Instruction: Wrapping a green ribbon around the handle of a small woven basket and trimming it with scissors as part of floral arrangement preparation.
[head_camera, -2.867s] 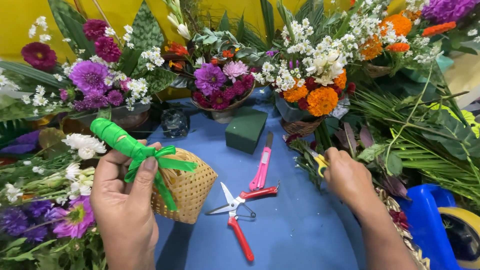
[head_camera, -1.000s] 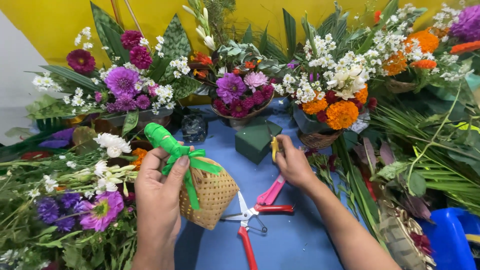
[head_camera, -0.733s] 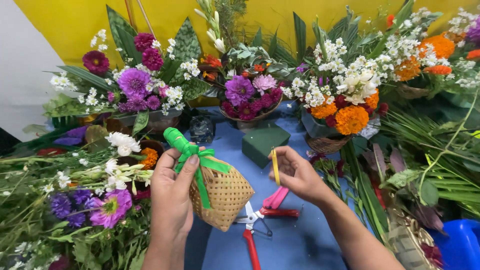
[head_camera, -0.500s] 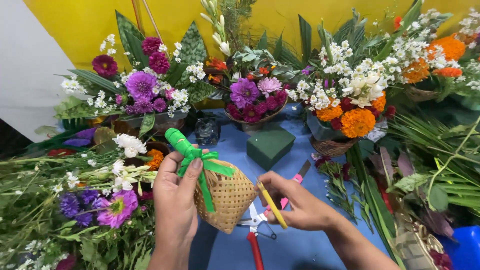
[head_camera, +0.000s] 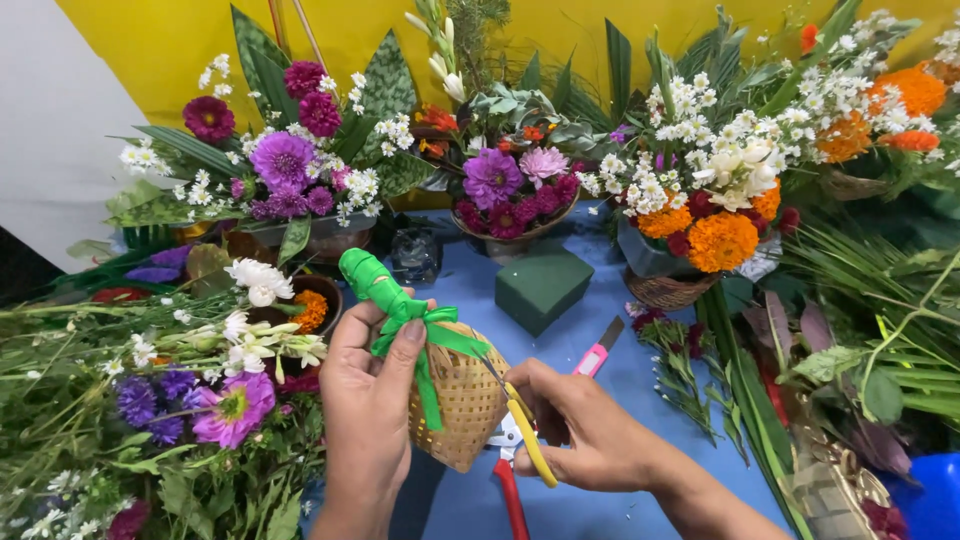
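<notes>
red-handled scissors (head_camera: 510, 495): mostly hidden by right hand (head_camera: 590, 435) | blades unseen

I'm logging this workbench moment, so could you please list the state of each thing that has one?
left hand: gripping the woven basket
woven basket: held up, green ribbon tied in a bow
right hand: holding yellow-handled scissors at the ribbon
red-handled scissors: lying on the table
pink cutter: lying on the table

my count from here: 2 hands (head_camera: 365, 420) (head_camera: 590, 435) | 1 woven basket (head_camera: 460, 400) | 1 green foam block (head_camera: 543, 288) | 1 yellow-handled scissors (head_camera: 528, 445) | 1 pink knife (head_camera: 597, 352) | 1 red-handled pliers (head_camera: 510, 495)
</notes>
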